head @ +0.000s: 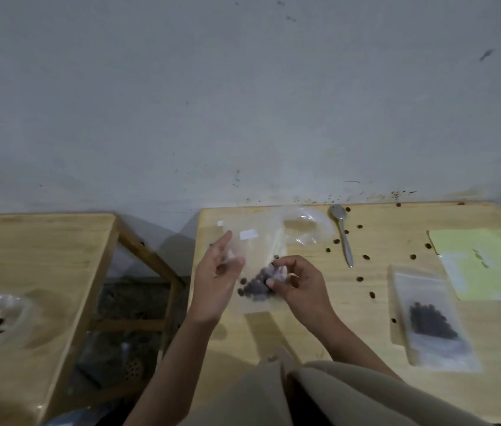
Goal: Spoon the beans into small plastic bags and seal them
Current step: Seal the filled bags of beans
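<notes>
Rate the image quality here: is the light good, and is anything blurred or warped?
Head view: light is dim and flat, with grain on the wall. The hands and held bag are softly blurred, so the beans merge. Wide-angle warp bends the table edges. Faint glare shows on the spoon and the empty bag.

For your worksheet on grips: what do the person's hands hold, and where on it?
A small plastic bag of beans: left hand at its left edge, right hand pinching its right side.
</notes>
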The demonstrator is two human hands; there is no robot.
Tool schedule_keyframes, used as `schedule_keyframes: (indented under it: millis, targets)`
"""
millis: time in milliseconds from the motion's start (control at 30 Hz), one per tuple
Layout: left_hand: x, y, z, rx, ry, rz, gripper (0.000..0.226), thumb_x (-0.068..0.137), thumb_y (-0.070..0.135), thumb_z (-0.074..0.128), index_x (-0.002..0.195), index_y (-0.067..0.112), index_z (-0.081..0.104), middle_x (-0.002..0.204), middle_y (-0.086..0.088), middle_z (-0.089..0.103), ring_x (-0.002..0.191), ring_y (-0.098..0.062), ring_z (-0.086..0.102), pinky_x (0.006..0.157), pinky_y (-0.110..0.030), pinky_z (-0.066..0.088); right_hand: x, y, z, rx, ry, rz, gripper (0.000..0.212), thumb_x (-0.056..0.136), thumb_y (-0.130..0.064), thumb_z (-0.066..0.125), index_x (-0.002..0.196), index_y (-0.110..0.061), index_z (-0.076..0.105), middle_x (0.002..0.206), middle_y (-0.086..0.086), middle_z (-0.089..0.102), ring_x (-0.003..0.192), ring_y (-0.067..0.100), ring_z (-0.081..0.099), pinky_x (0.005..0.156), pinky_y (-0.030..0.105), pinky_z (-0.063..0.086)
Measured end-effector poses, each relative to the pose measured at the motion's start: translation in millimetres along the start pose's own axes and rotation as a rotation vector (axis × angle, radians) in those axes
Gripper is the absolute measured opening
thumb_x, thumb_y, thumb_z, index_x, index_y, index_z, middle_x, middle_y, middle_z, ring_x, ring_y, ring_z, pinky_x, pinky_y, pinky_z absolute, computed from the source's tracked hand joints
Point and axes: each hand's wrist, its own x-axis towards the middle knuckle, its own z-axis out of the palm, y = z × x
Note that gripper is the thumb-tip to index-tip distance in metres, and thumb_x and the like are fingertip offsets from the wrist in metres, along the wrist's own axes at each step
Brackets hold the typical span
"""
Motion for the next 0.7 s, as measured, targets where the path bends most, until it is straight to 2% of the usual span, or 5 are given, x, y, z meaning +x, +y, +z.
schedule_keyframes:
  millis: [133, 267, 400, 567, 700]
  targets:
    - [18, -26, -19, 0.259, 0.061, -0.106, 0.053, 0.086, 0.010, 0.066, 0.134, 0.021, 0.047, 0.130, 0.002, 0.047, 0.093, -0.001, 0.053, 0.072, -0.013, 0.046, 40, 12, 42, -0.073, 0.061, 0.078, 0.029, 0.072, 0.001, 0.076, 0.086, -0.020, 0.062, 0.101, -0.003, 0.063, 0.089, 0.013, 0.060, 0.071, 0.024, 0.054]
    - [49, -49, -37, 0.464, 0.071, -0.098, 0.050, 0.085, 0.013, 0.067, 0.132, 0.012, 0.048, 0.126, -0.002, 0.043, 0.102, -0.010, 0.047, 0.086, -0.023, 0.041, 76, 16, 70, -0.245, -0.024, 0.148, 0.037, 0.068, -0.010, 0.082, 0.098, -0.013, 0.062, 0.091, -0.003, 0.059, 0.081, 0.013, 0.059, 0.071, 0.020, 0.052]
    - [85, -64, -42, 0.589, 0.064, -0.137, 0.050, 0.085, 0.018, 0.068, 0.130, 0.010, 0.049, 0.133, -0.008, 0.043, 0.116, -0.024, 0.052, 0.098, -0.035, 0.046, 113, 25, 81, -0.501, -0.163, 0.115, 0.051, 0.065, -0.020, 0.084, 0.110, -0.011, 0.062, 0.105, 0.004, 0.059, 0.095, 0.020, 0.060, 0.084, 0.029, 0.052]
    - [107, -77, -47, 0.870, 0.032, -0.061, 0.049, 0.085, 0.026, 0.065, 0.129, 0.008, 0.052, 0.131, -0.012, 0.053, 0.122, -0.028, 0.046, 0.102, -0.034, 0.033, 131, 27, 92, -0.697, -0.219, 0.141, 0.065, 0.067, -0.033, 0.082, 0.123, -0.014, 0.053, 0.120, 0.008, 0.039, 0.103, 0.023, 0.052, 0.093, 0.028, 0.045]
    - [104, -73, -46, 0.804, 0.083, -0.130, 0.052, 0.083, 0.024, 0.067, 0.130, 0.010, 0.049, 0.135, -0.012, 0.042, 0.124, -0.031, 0.038, 0.101, -0.038, 0.035, 127, 27, 89, -0.737, -0.206, 0.095, 0.061, 0.071, -0.036, 0.079, 0.124, -0.017, 0.053, 0.124, 0.008, 0.037, 0.110, 0.023, 0.048, 0.095, 0.030, 0.047]
